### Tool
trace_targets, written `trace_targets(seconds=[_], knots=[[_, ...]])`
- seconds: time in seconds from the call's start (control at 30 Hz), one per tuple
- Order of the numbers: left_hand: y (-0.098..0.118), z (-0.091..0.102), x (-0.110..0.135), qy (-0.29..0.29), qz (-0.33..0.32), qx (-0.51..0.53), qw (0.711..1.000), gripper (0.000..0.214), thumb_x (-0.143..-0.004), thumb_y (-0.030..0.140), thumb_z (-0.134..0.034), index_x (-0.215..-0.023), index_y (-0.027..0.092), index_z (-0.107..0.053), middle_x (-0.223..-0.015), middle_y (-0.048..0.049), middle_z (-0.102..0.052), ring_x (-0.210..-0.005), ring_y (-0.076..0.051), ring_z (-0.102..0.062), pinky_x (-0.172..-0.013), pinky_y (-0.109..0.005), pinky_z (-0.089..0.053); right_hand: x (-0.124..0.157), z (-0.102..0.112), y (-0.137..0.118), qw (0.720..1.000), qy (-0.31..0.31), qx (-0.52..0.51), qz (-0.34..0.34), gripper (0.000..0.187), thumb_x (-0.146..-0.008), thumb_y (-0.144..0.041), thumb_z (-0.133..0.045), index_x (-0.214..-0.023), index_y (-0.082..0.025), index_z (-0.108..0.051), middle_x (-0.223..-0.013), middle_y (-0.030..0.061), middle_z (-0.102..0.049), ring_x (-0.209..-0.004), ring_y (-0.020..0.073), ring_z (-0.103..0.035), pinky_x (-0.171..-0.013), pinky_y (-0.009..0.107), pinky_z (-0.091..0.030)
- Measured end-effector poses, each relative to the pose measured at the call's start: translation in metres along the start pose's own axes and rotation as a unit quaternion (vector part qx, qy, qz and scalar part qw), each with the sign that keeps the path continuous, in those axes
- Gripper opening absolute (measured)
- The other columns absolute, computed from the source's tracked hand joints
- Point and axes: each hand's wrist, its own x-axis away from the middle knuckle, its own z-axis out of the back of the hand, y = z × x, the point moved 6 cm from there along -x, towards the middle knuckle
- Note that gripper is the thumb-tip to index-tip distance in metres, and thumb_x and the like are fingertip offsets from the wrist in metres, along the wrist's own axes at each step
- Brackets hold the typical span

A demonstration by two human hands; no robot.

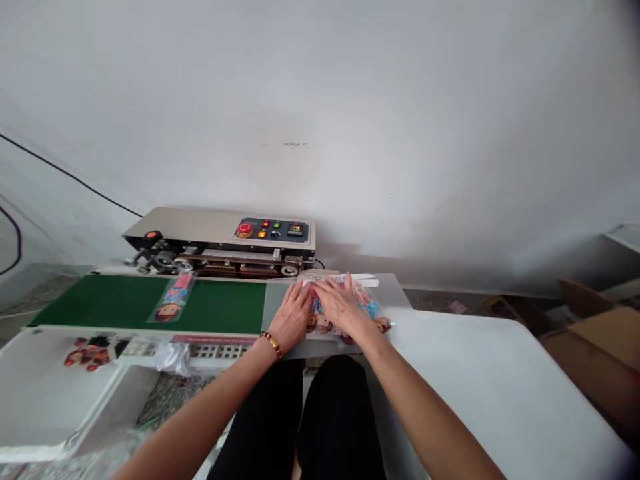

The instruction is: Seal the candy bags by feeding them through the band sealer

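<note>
Several clear plastic packets (pixel 369 307) with printed cartoon figures lie side by side on a translucent sheet (pixel 399 297), just right of the green belt. My left hand (pixel 290 313), with a beaded bracelet at the wrist, is closed at the left edge of these packets, its fingertips on one of them. My right hand (pixel 339 303) reaches over the group, fingers bent down onto the same packet close to the left fingertips. Both thumbs are mostly hidden. One separate packet (pixel 171 298) lies lengthwise across the green belt (pixel 225 307), its top end at the sealing machine (pixel 200 223).
The machine's panel (pixel 273 230) has a red stop button and lit displays. A white bin (pixel 30 393) at lower left has figure packets (pixel 87 357) near it. A white table (pixel 465 373) extends right, beside cardboard boxes (pixel 600 353). The wall stands behind.
</note>
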Motion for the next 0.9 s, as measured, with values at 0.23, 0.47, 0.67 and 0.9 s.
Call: trace_targets(seconds=[0.23, 0.47, 0.67, 0.9], knots=[[-0.016, 0.003, 0.002, -0.014, 0.042, -0.029, 0.999, 0.048, -0.097, 0.015, -0.040, -0.143, 0.006, -0.050, -0.149, -0.0227, -0.053, -0.144, -0.030, -0.046, -0.123, -0.051, -0.030, 0.018, 0.011, 0.012, 0.999, 0.016, 0.003, -0.045, 0.033, -0.104, -0.019, -0.043, -0.127, -0.026, -0.066, -0.143, 0.0083, -0.059, -0.142, 0.0304, -0.040, -0.117, 0.074, -0.011], [-0.072, 0.020, 0.028, -0.047, 0.098, -0.033, 0.993, 0.046, -0.095, 0.018, -0.043, -0.138, 0.011, -0.058, -0.146, -0.0215, -0.056, -0.141, -0.030, -0.049, -0.123, -0.053, -0.029, 0.054, 0.011, 0.032, 0.997, 0.026, 0.034, -0.065, 0.039, -0.105, -0.023, -0.040, -0.137, -0.028, -0.061, -0.148, 0.0077, -0.054, -0.144, 0.0334, -0.036, -0.117, 0.076, -0.007], [-0.115, 0.044, 0.061, 0.000, 0.181, -0.072, 0.981, 0.042, -0.096, 0.020, -0.042, -0.131, 0.015, -0.063, -0.142, -0.0199, -0.060, -0.137, -0.036, -0.051, -0.119, -0.069, -0.024, 0.033, 0.009, 0.005, 1.000, 0.012, 0.028, 0.003, 0.039, -0.101, -0.014, -0.044, -0.133, -0.025, -0.063, -0.144, 0.0083, -0.058, -0.144, 0.0332, -0.034, -0.117, 0.075, 0.000], [-0.018, 0.010, 0.009, -0.035, -0.025, 0.039, 0.998, 0.051, -0.096, 0.015, -0.042, -0.146, 0.012, -0.050, -0.156, -0.0154, -0.048, -0.150, -0.026, -0.037, -0.124, -0.049, -0.030, 0.013, 0.009, -0.002, 0.999, -0.007, -0.031, -0.005, 0.036, -0.101, -0.012, -0.041, -0.121, -0.026, -0.067, -0.134, 0.0070, -0.065, -0.137, 0.0295, -0.043, -0.117, 0.071, -0.005]])
